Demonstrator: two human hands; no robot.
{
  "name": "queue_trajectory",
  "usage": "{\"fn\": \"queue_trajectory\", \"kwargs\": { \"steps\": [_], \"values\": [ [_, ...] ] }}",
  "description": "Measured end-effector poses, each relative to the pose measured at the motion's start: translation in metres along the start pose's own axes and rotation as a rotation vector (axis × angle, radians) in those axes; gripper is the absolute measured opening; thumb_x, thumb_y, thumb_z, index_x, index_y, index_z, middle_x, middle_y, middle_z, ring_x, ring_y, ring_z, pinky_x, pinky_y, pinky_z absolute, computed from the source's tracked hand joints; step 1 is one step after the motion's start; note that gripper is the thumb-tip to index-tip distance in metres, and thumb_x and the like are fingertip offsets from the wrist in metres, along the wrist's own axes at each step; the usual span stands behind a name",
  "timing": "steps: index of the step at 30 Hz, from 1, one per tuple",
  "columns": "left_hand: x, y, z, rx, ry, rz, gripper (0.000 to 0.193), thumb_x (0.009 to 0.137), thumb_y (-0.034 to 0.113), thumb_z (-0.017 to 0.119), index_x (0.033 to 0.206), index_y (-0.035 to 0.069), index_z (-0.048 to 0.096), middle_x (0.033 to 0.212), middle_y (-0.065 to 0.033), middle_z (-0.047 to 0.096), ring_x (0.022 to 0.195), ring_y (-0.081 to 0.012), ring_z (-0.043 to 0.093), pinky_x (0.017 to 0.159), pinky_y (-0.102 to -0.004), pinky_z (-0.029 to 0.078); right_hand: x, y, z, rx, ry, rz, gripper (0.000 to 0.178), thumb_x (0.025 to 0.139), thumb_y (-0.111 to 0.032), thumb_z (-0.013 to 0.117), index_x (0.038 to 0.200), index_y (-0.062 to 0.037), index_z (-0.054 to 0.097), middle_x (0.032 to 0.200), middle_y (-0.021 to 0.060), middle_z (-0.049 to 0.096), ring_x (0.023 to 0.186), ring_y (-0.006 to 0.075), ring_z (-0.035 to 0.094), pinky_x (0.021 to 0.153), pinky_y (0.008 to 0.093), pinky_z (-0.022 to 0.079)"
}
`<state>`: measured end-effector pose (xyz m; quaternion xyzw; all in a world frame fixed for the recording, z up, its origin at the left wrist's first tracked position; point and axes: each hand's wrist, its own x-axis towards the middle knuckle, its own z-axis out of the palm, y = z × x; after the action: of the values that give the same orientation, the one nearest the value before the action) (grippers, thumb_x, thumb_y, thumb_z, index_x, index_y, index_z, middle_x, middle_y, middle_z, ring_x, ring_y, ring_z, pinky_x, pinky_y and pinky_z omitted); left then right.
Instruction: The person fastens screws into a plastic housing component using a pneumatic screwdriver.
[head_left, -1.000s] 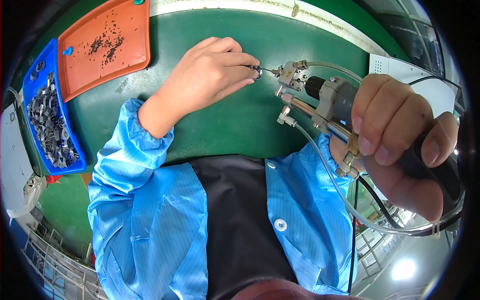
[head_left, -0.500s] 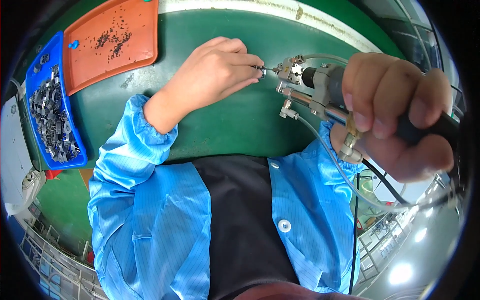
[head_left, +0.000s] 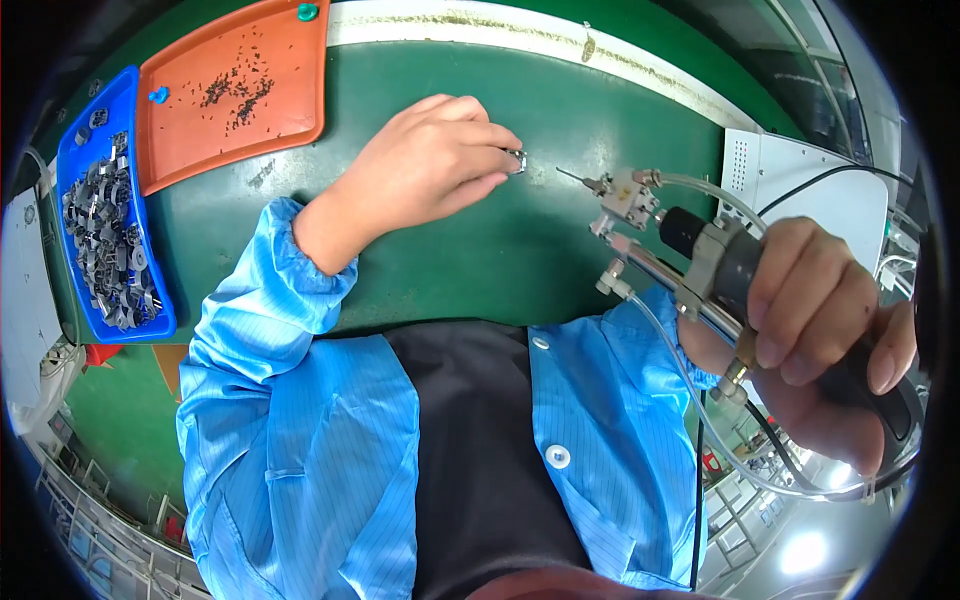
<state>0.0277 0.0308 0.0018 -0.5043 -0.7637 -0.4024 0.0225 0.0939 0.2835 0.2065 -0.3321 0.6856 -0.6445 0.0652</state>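
Note:
My left hand [head_left: 430, 165] is closed, pinching a small shiny metal part [head_left: 517, 160] between thumb and fingers over the green table. Most of that part is hidden by the fingertips. My right hand [head_left: 815, 300] wraps round the dark grip of a hand-held tool [head_left: 700, 255] with a thin needle tip, metal block, fittings and hoses. Its needle [head_left: 578, 178] points toward the metal part, a short gap away from it. The tool slants up from the lower right.
At the left stands a blue tray [head_left: 150, 235] heaped with grey metal parts. Beside it, an orange tray [head_left: 185, 150] holds tiny dark pieces. A clear hose [head_left: 655, 325] loops below the tool. A white box [head_left: 820, 185] stands at the right, near a pale rail [head_left: 470, 22].
The needle has come away from the metal part as my right hand moved the tool down. My left hand keeps its pinch on the part.

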Motion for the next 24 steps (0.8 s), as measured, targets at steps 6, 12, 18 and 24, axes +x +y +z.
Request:
{"fn": "queue_trajectory", "kwargs": {
  "steps": [6, 12, 18, 24],
  "values": [
    [0.012, 0.001, 0.004, -0.027, 0.002, 0.023, 0.013, 0.082, 0.011, 0.077, 0.094, 0.007, 0.076, 0.111, 0.0003, 0.074, 0.093, -0.0215, 0.063, 0.082, -0.0367, 0.053, -0.012, 0.036, 0.012, 0.084, 0.148, -0.240, 0.051, 0.093, -0.059, 0.069, 0.121, -0.0183, 0.056, 0.080, -0.0025, 0.060, 0.069, 0.0102, 0.061, 0.065, 0.0267, 0.045],
    [0.010, -0.001, 0.006, 0.002, 0.010, 0.049, 0.012, 0.082, 0.012, 0.078, 0.093, 0.007, 0.077, 0.110, 0.0005, 0.074, 0.093, -0.0215, 0.063, 0.082, -0.0366, 0.053, -0.007, 0.046, 0.013, 0.109, 0.148, -0.246, 0.053, 0.092, -0.061, 0.069, 0.120, -0.0181, 0.055, 0.080, -0.0020, 0.060, 0.067, 0.0108, 0.060, 0.064, 0.0274, 0.044],
    [0.010, -0.001, 0.008, -0.025, 0.010, 0.042, 0.015, 0.082, 0.014, 0.078, 0.095, 0.007, 0.077, 0.114, 0.0001, 0.074, 0.094, -0.0221, 0.064, 0.083, -0.0368, 0.053, -0.011, 0.052, 0.012, 0.143, 0.148, -0.316, 0.053, 0.092, -0.061, 0.069, 0.119, -0.0183, 0.056, 0.079, -0.0022, 0.060, 0.067, 0.0101, 0.060, 0.063, 0.0268, 0.044],
    [0.006, 0.000, 0.003, -0.013, 0.059, 0.066, 0.014, 0.081, 0.016, 0.079, 0.091, 0.007, 0.075, 0.120, -0.0010, 0.071, 0.096, -0.0235, 0.064, 0.084, -0.0368, 0.052, -0.008, 0.056, 0.012, 0.182, 0.112, -0.348, 0.054, 0.090, -0.062, 0.071, 0.118, -0.0183, 0.056, 0.076, -0.0031, 0.059, 0.065, 0.0094, 0.060, 0.062, 0.0254, 0.044]
  ]
}}
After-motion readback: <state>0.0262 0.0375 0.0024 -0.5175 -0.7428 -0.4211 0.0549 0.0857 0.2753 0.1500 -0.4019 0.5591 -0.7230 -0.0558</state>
